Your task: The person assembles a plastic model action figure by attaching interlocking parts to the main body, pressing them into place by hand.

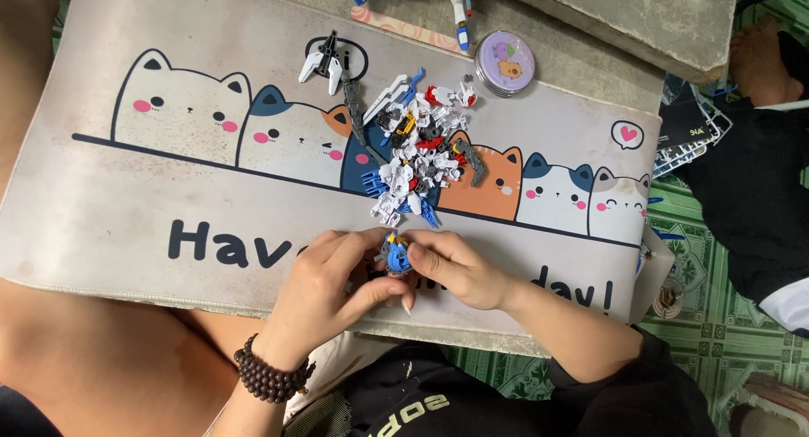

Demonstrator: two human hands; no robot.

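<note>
Both hands meet over the near edge of a pale mat (152, 193) printed with cartoon cats. My left hand (333, 289), with a dark bead bracelet on the wrist, and my right hand (459, 268) pinch a small blue, white and yellow model piece (394, 253) between their fingertips. Just beyond the hands lies a pile of small white, blue, red and grey plastic model parts (417, 146). A white claw-like part (323, 66) lies apart, to the pile's far left.
A round lilac tin (505, 62) sits at the mat's far edge. Two white-and-blue model limbs (459, 11) lie beyond it. Plastic parts frames (691, 142) rest at the right on green patterned floor (716, 319). Another person's foot (758, 62) is at the upper right.
</note>
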